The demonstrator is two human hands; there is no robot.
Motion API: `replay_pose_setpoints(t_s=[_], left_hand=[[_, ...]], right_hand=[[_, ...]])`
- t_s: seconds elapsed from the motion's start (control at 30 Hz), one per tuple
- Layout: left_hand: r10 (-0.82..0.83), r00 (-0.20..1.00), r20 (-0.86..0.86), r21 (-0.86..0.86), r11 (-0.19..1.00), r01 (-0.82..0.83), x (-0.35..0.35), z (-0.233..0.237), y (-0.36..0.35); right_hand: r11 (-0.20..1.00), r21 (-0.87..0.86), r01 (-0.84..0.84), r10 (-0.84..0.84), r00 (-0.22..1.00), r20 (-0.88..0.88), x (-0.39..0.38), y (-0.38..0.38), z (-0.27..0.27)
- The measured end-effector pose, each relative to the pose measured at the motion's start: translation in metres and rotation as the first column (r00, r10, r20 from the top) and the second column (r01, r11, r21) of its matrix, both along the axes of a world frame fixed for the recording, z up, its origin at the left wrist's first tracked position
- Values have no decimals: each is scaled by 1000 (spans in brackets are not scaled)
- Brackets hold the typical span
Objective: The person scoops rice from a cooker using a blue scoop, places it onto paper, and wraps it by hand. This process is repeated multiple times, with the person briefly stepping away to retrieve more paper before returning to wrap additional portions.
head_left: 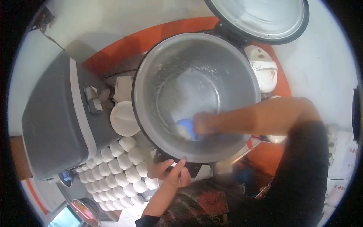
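A large grey-metal rice cooker (151, 53) stands open before me, with whitish residue on its inner wall and floor. My right hand (204, 123), blurred by motion, reaches down inside and is closed on a blue, rounded scoop (186, 124). A pale clump lies at the scoop's edge, low in the pot. Outside the front rim, my left hand (173, 173) has its fingers bent at the dark front handle (194, 169).
The domed lid (264, 17) is tipped back behind the cooker. Left stand a white round plate or lid (124, 119), many rows of white rounded packets (117, 166) and a big grey box (56, 117). A white lidded container (263, 70) sits at the right.
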State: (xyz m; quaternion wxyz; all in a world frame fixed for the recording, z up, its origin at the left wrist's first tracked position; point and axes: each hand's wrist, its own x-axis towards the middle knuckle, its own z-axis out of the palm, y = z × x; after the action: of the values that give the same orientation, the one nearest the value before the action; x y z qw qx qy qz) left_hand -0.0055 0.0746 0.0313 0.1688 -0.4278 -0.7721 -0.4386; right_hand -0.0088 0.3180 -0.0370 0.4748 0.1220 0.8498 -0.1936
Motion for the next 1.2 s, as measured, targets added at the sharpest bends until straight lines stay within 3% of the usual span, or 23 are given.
replay_pose_setpoints(t_s=[0.07, 0.17, 0.27, 0.47, 0.57, 0.67, 0.77, 0.8, 0.9, 1.0, 1.1, 1.17, 1.2], left_hand=[[0, 1000, -8, -9, 1000, 0, 3, 0, -1], [-1, 1000, -2, 27, 1000, 1, 5, 0, 1], [10, 1000, -7, 40, 999, -9, 4, 0, 2], [68, 998, -17, 36, 997, -67, 7, -4, 2], [62, 998, -17, 45, 997, -61, 5, -2, 5], [60, 998, -29, 32, 998, -59, 4, 2, 5], [4, 998, -58, -30, 1000, -5, 0, 1, -4], [3, 998, -57, -33, 999, -5, 1, 1, -4], [-3, 999, -51, -38, 999, 1, 1, 1, -5], [-3, 1000, -30, -43, 999, 2, 3, 1, -6], [-4, 1000, -13, -68, 998, 3, 4, 2, -9], [-19, 1000, -20, -79, 997, 18, 3, -1, -13], [-23, 999, -25, -84, 996, 21, 2, -2, -14]], right_hand=[[888, -190, 419, -411, 908, 85, -20, -14, 71], [818, -13, 575, -575, 818, -6, -51, -30, 99], [728, -153, 668, -685, 719, -119, -56, -30, 94], [921, -265, 284, -346, 909, -230, -4, -1, 116], [820, -382, 426, -418, 902, 109, -6, 38, 123], [859, -414, 302, -326, 945, 15, -9, 77, 96], [997, -73, -33, 31, 999, -31, -18, 94, 100], [985, 61, -162, 160, 987, 32, -17, 89, 99], [973, 3, -231, 228, 958, -176, 17, 80, 65], [977, -41, -207, 192, 954, -231, 34, 55, 54], [980, -12, -201, 201, 979, 20, 6, 39, 79], [738, -148, -658, 670, 741, 49, -18, 38, 65], [735, -183, -653, 672, 739, 59, -23, 37, 60]])
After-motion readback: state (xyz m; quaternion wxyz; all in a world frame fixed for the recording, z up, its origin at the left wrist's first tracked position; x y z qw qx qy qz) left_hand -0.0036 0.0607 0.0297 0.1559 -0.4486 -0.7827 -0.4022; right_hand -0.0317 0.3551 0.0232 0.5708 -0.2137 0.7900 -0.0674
